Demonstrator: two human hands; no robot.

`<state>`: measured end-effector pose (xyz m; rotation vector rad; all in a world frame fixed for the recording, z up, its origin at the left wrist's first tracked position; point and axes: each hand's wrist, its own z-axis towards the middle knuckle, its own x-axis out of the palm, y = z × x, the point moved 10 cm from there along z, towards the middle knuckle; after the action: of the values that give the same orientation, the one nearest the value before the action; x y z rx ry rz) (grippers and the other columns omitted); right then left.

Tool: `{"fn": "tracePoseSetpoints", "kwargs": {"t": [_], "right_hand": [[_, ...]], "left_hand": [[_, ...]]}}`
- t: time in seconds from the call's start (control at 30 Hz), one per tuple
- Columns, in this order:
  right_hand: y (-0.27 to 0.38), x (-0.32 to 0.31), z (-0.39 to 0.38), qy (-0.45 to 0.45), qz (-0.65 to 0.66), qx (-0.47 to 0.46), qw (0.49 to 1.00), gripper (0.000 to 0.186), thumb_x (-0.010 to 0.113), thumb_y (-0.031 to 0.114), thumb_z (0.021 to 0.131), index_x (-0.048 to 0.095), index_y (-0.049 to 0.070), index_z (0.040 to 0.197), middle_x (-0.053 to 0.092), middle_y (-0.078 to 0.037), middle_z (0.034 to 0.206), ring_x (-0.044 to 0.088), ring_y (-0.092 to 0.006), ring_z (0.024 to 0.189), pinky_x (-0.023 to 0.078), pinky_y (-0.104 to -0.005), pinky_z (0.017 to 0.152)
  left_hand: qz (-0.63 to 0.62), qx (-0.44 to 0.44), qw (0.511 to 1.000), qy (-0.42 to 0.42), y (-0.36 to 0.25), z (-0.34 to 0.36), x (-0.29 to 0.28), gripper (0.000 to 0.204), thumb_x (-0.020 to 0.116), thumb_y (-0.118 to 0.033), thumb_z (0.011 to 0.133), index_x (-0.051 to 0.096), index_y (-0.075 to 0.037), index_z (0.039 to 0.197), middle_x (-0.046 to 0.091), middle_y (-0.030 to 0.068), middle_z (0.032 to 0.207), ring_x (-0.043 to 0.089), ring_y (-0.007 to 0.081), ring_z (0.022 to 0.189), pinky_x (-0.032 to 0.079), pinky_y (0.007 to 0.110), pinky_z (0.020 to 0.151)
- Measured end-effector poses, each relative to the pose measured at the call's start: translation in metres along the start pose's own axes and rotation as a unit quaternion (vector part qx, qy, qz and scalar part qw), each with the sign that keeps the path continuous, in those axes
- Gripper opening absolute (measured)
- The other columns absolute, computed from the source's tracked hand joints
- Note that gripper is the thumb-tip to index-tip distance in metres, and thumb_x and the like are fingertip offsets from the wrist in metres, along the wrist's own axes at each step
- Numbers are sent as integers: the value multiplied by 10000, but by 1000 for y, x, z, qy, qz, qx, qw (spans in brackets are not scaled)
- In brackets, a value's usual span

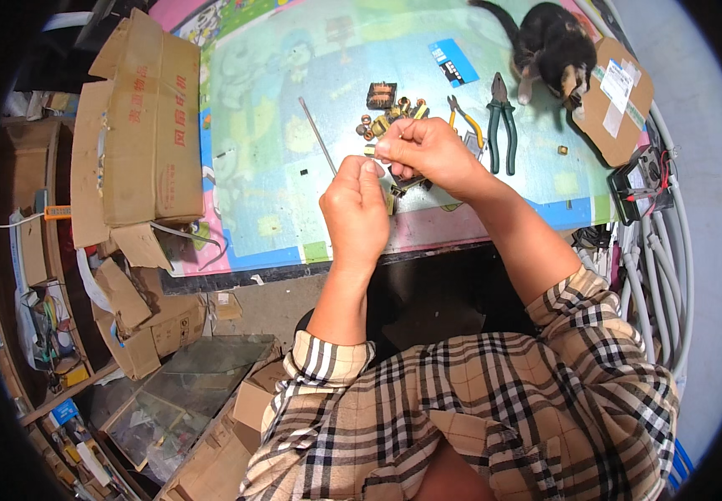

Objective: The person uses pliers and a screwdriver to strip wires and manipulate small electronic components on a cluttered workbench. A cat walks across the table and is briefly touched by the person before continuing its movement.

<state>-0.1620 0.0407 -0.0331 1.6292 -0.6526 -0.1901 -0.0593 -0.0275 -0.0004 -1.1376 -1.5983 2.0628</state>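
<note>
My left hand [356, 207] is closed, thumb against the fingers. Just to its right my right hand [429, 155] pinches, and the fingertips of both almost meet. A small pale-yellow piece [370, 150] shows at the fingertips, but I cannot make out what either hand grips. Just beyond them lies a pile of small copper-wound coils and yellow transformers [367, 127], with a larger black transformer with copper winding [382, 95] behind it. More dark parts sit partly hidden under my right hand. A thin metal rod [316, 132] lies to the left.
Yellow-handled pliers [476, 127] and green-handled pliers [508, 138] lie to the right, near a blue card [453, 63]. A cat [551, 46] stands at the far right beside a cardboard piece [620, 117]. A black device with red wires [640, 185] sits at the right edge; a cardboard box [148, 125] stands left.
</note>
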Motion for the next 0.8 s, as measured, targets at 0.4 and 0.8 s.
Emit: {"fn": "tracePoseSetpoints", "kwargs": {"t": [0.4, 0.8], "right_hand": [[-25, -17, -2, -53, 120, 62, 989, 277, 620, 265, 889, 637, 2, 802, 596, -44, 725, 458, -85, 577, 392, -245, 513], [26, -31, -11, -138, -177, -66, 972, 310, 607, 270, 892, 657, -27, 817, 637, -78, 684, 562, -128, 511, 439, -302, 491]], "left_hand": [[121, 148, 981, 16, -35, -7, 5, 204, 488, -152, 974, 573, -35, 831, 451, -30, 547, 395, 54, 487, 309, 227, 461], [-379, -225, 864, 244, 16, -15, 49, 180, 505, -179, 957, 587, -19, 966, 451, -25, 557, 291, 40, 462, 203, 191, 429]]}}
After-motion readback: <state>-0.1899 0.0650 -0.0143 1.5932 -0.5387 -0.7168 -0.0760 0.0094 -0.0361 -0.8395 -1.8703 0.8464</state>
